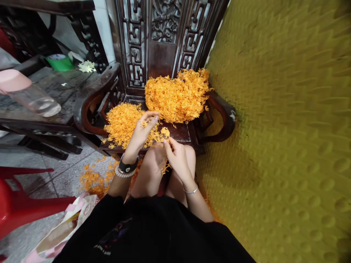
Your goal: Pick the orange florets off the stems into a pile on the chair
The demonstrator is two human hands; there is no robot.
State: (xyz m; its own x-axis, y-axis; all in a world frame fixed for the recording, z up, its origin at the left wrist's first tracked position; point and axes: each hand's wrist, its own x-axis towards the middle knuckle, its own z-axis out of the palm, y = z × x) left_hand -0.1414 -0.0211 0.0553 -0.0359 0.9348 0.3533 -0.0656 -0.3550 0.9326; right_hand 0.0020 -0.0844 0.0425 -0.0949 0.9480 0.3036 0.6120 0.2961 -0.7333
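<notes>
Orange strands (164, 133), thin and tangled, hang between the two hands just above the person's bare knees (153, 160). The right hand (178, 157) has its fingers pinched on one end of the clump, thumb and forefinger closed around a few threads. The left hand (141, 133) is raised beside it with fingers spread loosely and slightly curled, touching the strands at the tips rather than gripping them; whether anything is truly held there I cannot tell.

Just beyond the hands, two heaps of the same orange material lie on the seat of a dark carved wooden chair (164, 54): a flatter near pile (122, 124) to the left and a taller far pile (178, 95) against the chair back. More scraps (93, 180) lie scattered on the tiled floor (68, 168) below the left wrist, which wears a watch and bead bracelet. A yellow textured surface (274, 128) fills the right side, a red plastic stool (22, 204) stands at the left.

The likely mishap, as I judge it, is further loss to the floor: the strands are light and loose, the near pile reaches the seat's front edge, and the left hand's slack touch could let threads slip past the knees.
</notes>
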